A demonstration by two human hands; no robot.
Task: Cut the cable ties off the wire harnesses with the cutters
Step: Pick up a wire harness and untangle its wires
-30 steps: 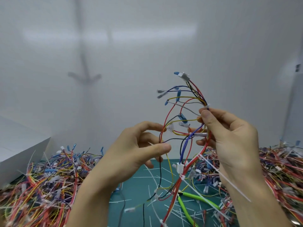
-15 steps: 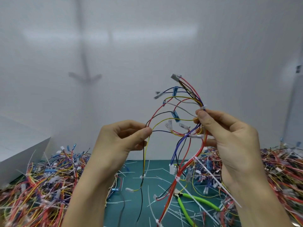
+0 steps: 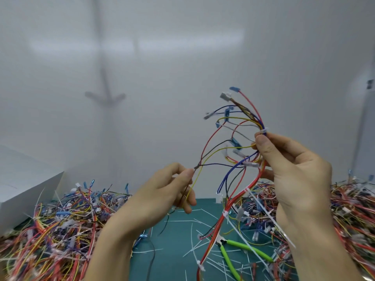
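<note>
My right grip [image 3: 294, 179] clamps the wire harness [image 3: 256, 119] beside a cable tie [image 3: 263, 130]; my left grip [image 3: 162, 199] pinches its yellow wire [image 3: 197, 175]. Cutters [image 3: 247, 247] lie on table [image 3: 174, 260].

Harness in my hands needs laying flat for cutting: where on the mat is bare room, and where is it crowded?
Best patch: the green mat between the left wire pile and the cutters, strewn only with cut tie scraps. Crowded: the left wire pile, the right wire pile, and round the cutters, where the harness hangs down.
</note>
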